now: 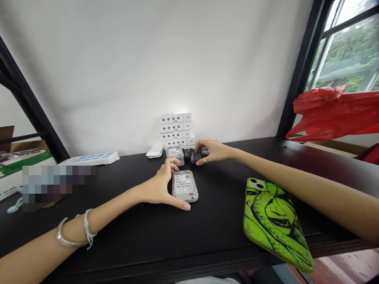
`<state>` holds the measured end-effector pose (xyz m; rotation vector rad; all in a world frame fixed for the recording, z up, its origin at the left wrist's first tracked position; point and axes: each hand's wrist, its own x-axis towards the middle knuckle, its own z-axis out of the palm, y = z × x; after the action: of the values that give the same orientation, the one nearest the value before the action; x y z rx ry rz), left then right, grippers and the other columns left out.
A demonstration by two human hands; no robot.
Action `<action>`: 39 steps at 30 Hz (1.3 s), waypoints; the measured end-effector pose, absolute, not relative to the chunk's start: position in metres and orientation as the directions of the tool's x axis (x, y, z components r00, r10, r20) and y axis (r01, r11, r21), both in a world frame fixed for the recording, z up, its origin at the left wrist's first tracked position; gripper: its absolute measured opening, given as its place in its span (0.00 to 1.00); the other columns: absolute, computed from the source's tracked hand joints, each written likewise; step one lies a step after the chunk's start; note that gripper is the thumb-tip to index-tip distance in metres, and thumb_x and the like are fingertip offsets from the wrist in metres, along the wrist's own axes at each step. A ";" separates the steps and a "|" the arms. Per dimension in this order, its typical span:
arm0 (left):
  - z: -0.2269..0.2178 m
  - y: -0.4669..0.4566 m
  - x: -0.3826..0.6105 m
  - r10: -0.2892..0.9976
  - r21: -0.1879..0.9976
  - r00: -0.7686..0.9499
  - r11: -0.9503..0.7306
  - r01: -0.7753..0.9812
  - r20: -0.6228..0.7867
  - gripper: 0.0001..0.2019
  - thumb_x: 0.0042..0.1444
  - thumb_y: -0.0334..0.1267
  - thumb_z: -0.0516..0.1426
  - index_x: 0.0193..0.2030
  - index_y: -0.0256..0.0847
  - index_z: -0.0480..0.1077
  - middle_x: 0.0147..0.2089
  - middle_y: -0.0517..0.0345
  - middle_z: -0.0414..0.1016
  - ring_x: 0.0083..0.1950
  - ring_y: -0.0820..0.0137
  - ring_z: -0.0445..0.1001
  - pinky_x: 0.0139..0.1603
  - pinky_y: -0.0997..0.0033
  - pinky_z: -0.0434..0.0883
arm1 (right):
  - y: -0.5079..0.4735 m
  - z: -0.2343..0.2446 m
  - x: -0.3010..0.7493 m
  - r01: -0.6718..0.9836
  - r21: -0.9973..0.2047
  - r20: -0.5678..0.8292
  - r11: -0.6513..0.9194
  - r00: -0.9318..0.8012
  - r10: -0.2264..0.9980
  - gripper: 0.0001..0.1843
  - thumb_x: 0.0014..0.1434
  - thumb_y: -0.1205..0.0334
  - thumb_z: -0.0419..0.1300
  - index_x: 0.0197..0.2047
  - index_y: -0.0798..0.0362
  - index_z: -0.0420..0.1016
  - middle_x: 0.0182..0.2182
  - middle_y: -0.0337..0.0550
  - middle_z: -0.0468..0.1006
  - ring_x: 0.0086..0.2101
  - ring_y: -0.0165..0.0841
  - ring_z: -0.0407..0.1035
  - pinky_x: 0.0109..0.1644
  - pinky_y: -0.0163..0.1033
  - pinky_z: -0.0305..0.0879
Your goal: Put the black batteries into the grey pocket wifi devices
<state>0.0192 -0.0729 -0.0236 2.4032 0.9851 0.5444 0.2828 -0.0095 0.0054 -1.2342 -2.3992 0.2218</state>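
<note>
Battery (192, 157) in the head view, a black one marked "3000", and it's between the thumb and fingers of the right hand (204, 153), closed on its edges, with the wrist reaching in from the right. Whether it's off the table (219, 213) at all, can't tell from this angle! Now look at the lie of things: the pale grey device (185, 186) sits nearer the person and a touch left of that battery, flat, bay facing up, its long axis running roughly away from the wearer. Left hand (161, 185) is the closer one to it, spread wide around the left side, thumb by the near end, fingertips at the far left corner; whether they're pressing, hard to say.

On to the containers! That device's bay shows a white printed label with a square code. Behind, small white boxes (171, 129) stand piled against the wall, lids shut, contents hidden. Just in front of them, more pale devices (175, 153) stacked up, and white flat pieces (154, 152) to their left. Far right, a carton (328, 149) under a red plastic bag (334, 112), insides mostly covered. Near right, a phone in a green case (275, 221), lying below the right forearm.
</note>
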 end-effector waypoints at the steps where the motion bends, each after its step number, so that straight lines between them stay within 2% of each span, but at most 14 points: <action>1: -0.024 -0.074 0.019 0.737 0.575 0.653 -0.614 0.541 0.172 0.50 0.32 0.53 0.68 0.58 0.46 0.43 0.55 0.46 0.53 0.60 0.52 0.56 0.59 0.46 0.58 | -0.014 0.009 0.283 0.739 -0.339 0.306 0.582 -0.498 0.811 0.29 0.40 0.45 0.66 0.43 0.50 0.68 0.44 0.46 0.73 0.47 0.44 0.66 0.51 0.49 0.60; 5: -0.024 -0.081 0.024 0.749 0.590 0.636 -0.602 0.538 0.184 0.52 0.31 0.53 0.69 0.59 0.47 0.42 0.56 0.46 0.53 0.62 0.50 0.54 0.60 0.43 0.57 | -0.041 0.021 0.271 0.663 -0.416 0.242 0.622 -0.579 0.778 0.36 0.39 0.43 0.66 0.50 0.52 0.67 0.47 0.48 0.71 0.48 0.44 0.65 0.51 0.45 0.61; 8: -0.025 -0.085 0.029 0.760 0.612 0.619 -0.588 0.529 0.196 0.55 0.30 0.53 0.69 0.60 0.47 0.39 0.56 0.43 0.53 0.62 0.49 0.54 0.60 0.42 0.57 | -0.059 0.019 0.253 0.647 -0.381 0.160 0.660 -0.657 0.737 0.42 0.37 0.42 0.67 0.54 0.52 0.66 0.49 0.48 0.70 0.47 0.45 0.64 0.50 0.46 0.62; 11: -0.026 -0.087 0.032 0.790 0.643 0.581 -0.550 0.533 0.194 0.57 0.29 0.52 0.69 0.60 0.46 0.36 0.56 0.41 0.55 0.62 0.49 0.55 0.59 0.40 0.57 | -0.067 0.013 0.242 0.628 -0.347 0.100 0.696 -0.713 0.694 0.41 0.40 0.40 0.66 0.54 0.51 0.67 0.48 0.49 0.69 0.46 0.45 0.65 0.49 0.46 0.63; 14: -0.026 -0.090 0.034 0.803 0.650 0.558 -0.540 0.534 0.209 0.58 0.28 0.52 0.69 0.61 0.46 0.38 0.56 0.40 0.56 0.62 0.48 0.55 0.58 0.40 0.57 | -0.070 0.013 0.243 0.605 -0.390 0.037 0.695 -0.743 0.668 0.36 0.48 0.38 0.59 0.55 0.51 0.66 0.49 0.49 0.68 0.48 0.43 0.64 0.50 0.45 0.63; 16: -0.027 -0.092 0.036 0.812 0.649 0.541 -0.535 0.541 0.219 0.58 0.27 0.53 0.69 0.61 0.45 0.40 0.56 0.41 0.57 0.62 0.47 0.56 0.58 0.39 0.58 | -0.071 0.017 0.246 0.595 -0.405 -0.015 0.694 -0.763 0.646 0.36 0.50 0.38 0.57 0.57 0.49 0.64 0.51 0.48 0.67 0.49 0.43 0.63 0.51 0.44 0.62; 21: -0.030 -0.090 0.035 0.810 0.635 0.531 -0.551 0.542 0.250 0.58 0.26 0.54 0.69 0.61 0.46 0.41 0.54 0.43 0.58 0.59 0.47 0.59 0.55 0.38 0.60 | -0.079 0.021 0.246 0.600 -0.309 -0.097 0.738 -0.792 0.603 0.47 0.39 0.35 0.64 0.59 0.49 0.63 0.53 0.48 0.63 0.51 0.46 0.60 0.54 0.46 0.60; 24: -0.031 -0.087 0.032 0.783 0.613 0.576 -0.579 0.538 0.234 0.58 0.28 0.54 0.69 0.62 0.47 0.38 0.55 0.43 0.57 0.59 0.47 0.58 0.56 0.39 0.59 | -0.085 0.019 0.239 0.626 -0.249 -0.064 0.739 -0.772 0.632 0.53 0.35 0.32 0.63 0.60 0.52 0.61 0.54 0.51 0.62 0.51 0.49 0.60 0.52 0.49 0.61; 26: -0.031 -0.086 0.031 0.760 0.614 0.606 -0.599 0.513 0.234 0.57 0.30 0.53 0.69 0.61 0.47 0.37 0.55 0.43 0.56 0.60 0.49 0.57 0.57 0.42 0.59 | -0.088 0.022 0.238 0.653 -0.194 -0.047 0.732 -0.752 0.658 0.52 0.34 0.32 0.63 0.58 0.52 0.63 0.52 0.52 0.65 0.50 0.51 0.61 0.52 0.51 0.61; 29: -0.028 -0.085 0.030 0.748 0.624 0.606 -0.615 0.482 0.269 0.49 0.38 0.53 0.66 0.60 0.47 0.39 0.56 0.45 0.56 0.59 0.54 0.59 0.58 0.47 0.60 | -0.086 0.031 0.249 0.701 -0.133 -0.136 0.701 -0.713 0.688 0.47 0.30 0.38 0.67 0.54 0.51 0.68 0.48 0.49 0.70 0.47 0.50 0.65 0.48 0.50 0.64; 31: -0.024 -0.080 0.030 0.760 0.593 0.563 -0.627 0.505 0.325 0.41 0.44 0.53 0.63 0.58 0.46 0.43 0.55 0.47 0.58 0.58 0.58 0.61 0.58 0.51 0.61 | -0.078 0.037 0.264 0.744 -0.145 -0.184 0.652 -0.668 0.721 0.47 0.27 0.42 0.70 0.52 0.50 0.71 0.47 0.49 0.72 0.44 0.50 0.68 0.45 0.49 0.66; 35: -0.009 -0.050 0.028 0.756 0.455 0.484 -0.653 0.605 0.442 0.27 0.48 0.53 0.60 0.50 0.47 0.54 0.55 0.52 0.61 0.57 0.59 0.62 0.57 0.55 0.62 | -0.048 0.034 0.301 0.816 -0.190 -0.117 0.547 -0.572 0.812 0.47 0.21 0.42 0.71 0.48 0.49 0.75 0.46 0.49 0.74 0.43 0.52 0.70 0.42 0.50 0.68; 37: -0.002 -0.026 0.026 0.767 0.431 0.486 -0.639 0.638 0.419 0.28 0.46 0.54 0.61 0.50 0.46 0.57 0.56 0.52 0.59 0.59 0.58 0.60 0.58 0.55 0.62 | -0.034 0.029 0.312 0.832 -0.213 -0.100 0.512 -0.540 0.836 0.46 0.22 0.41 0.71 0.49 0.48 0.75 0.47 0.48 0.74 0.44 0.53 0.70 0.43 0.52 0.68; 39: 0.005 -0.001 0.024 0.768 0.445 0.538 -0.640 0.626 0.347 0.34 0.43 0.55 0.63 0.52 0.45 0.56 0.58 0.50 0.59 0.61 0.57 0.59 0.60 0.54 0.60 | -0.026 0.026 0.316 0.836 -0.231 -0.106 0.498 -0.530 0.841 0.45 0.25 0.41 0.70 0.50 0.46 0.74 0.50 0.47 0.73 0.47 0.54 0.68 0.46 0.53 0.67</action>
<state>0.0239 -0.0014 0.0050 2.5106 1.1653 0.7617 0.3163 -0.0263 0.0264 -1.5120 -2.7010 0.3990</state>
